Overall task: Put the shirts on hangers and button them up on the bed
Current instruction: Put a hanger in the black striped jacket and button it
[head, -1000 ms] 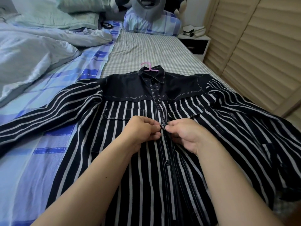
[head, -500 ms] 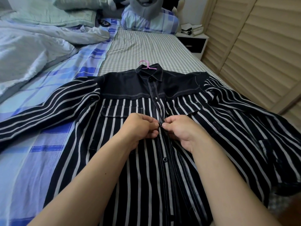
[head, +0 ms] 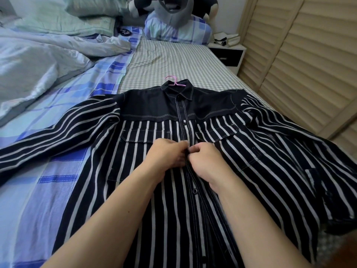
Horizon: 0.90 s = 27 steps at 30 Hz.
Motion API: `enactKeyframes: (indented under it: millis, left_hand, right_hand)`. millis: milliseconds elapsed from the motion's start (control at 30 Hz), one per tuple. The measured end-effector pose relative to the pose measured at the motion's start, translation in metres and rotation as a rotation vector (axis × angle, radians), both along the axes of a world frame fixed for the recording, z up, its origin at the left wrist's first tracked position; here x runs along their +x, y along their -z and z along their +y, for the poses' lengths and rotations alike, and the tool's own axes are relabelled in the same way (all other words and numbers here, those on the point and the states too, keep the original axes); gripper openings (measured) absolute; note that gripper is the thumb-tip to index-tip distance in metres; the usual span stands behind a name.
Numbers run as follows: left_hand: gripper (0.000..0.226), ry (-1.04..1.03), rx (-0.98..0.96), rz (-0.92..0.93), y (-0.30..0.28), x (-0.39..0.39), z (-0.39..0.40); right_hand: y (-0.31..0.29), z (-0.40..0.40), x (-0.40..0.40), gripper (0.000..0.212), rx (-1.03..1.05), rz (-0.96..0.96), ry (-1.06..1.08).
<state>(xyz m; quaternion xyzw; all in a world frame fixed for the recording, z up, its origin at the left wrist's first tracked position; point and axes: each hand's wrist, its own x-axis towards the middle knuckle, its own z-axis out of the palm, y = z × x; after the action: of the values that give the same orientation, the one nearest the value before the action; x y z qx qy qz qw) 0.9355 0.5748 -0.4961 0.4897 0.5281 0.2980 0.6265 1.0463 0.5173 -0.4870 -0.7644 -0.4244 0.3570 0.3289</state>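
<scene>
No legible text; black disc (head: 125, 32) markings unreadable.

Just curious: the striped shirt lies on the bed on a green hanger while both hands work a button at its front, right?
Not quite. The head view shows the hanger is pink; the striped shirt, bed, left hand and right hand are as you say.

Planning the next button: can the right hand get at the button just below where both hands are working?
Probably yes. That button lies bare on the shirt placket, close beside the right hand, with nothing covering it.
</scene>
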Motion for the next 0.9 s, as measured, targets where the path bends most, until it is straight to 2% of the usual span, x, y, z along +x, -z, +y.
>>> enactKeyframes:
  millis: [67, 167, 200, 300, 433, 500, 533, 600, 633, 733, 767, 833, 900]
  left_hand:
    - [0.025, 0.019, 0.122, 0.135, 0.002, 0.002, -0.003]
    - [0.028, -0.048, 0.237, 0.256, 0.01, 0.005, -0.004]
    - [0.026, -0.062, 0.248, 0.26, 0.011, 0.006, -0.004]
    - [0.02, -0.11, 0.243, 0.251, 0.013, 0.005, -0.004]
    - [0.013, -0.147, 0.197, 0.177, 0.015, 0.004, -0.004]
    - [0.018, -0.158, 0.17, 0.116, 0.015, 0.003, -0.003]
    - [0.02, -0.146, 0.171, 0.098, 0.014, 0.002, -0.002]
    - [0.022, -0.087, 0.226, 0.117, 0.013, 0.002, -0.004]
    - [0.022, -0.046, 0.309, 0.189, 0.013, 0.003, -0.006]
    - [0.024, 0.021, 0.719, 0.605, 0.014, 0.007, -0.011]
    - [0.022, 0.007, 0.794, 0.689, 0.016, 0.008, -0.011]
    - [0.021, 0.014, 0.775, 0.733, 0.017, 0.007, -0.006]
    - [0.019, 0.048, 0.764, 0.762, 0.021, 0.006, -0.002]
  right_hand:
    - [0.001, 0.001, -0.006, 0.025, -0.022, -0.014, -0.019]
    - [0.003, 0.003, -0.015, 0.039, -0.03, -0.06, -0.041]
    - [0.004, 0.004, -0.016, 0.038, -0.023, -0.081, -0.048]
    - [0.005, 0.005, -0.012, 0.017, -0.013, -0.122, -0.046]
    - [0.006, 0.008, -0.001, 0.048, 0.006, -0.147, -0.045]
    - [0.005, 0.012, 0.004, 0.051, 0.005, -0.17, -0.046]
    - [0.004, 0.013, 0.007, 0.045, -0.003, -0.159, -0.054]
    - [0.0, 0.018, 0.016, 0.026, -0.052, -0.052, -0.051]
    - [-0.001, 0.02, 0.022, 0.021, -0.088, 0.05, -0.037]
    - [0.0, 0.025, 0.039, 0.016, -0.17, 0.385, 0.018]
    - [0.002, 0.026, 0.044, 0.018, -0.181, 0.466, 0.025]
    - [0.006, 0.027, 0.047, 0.021, -0.181, 0.562, 0.031]
    - [0.008, 0.028, 0.045, 0.016, -0.165, 0.526, 0.034]
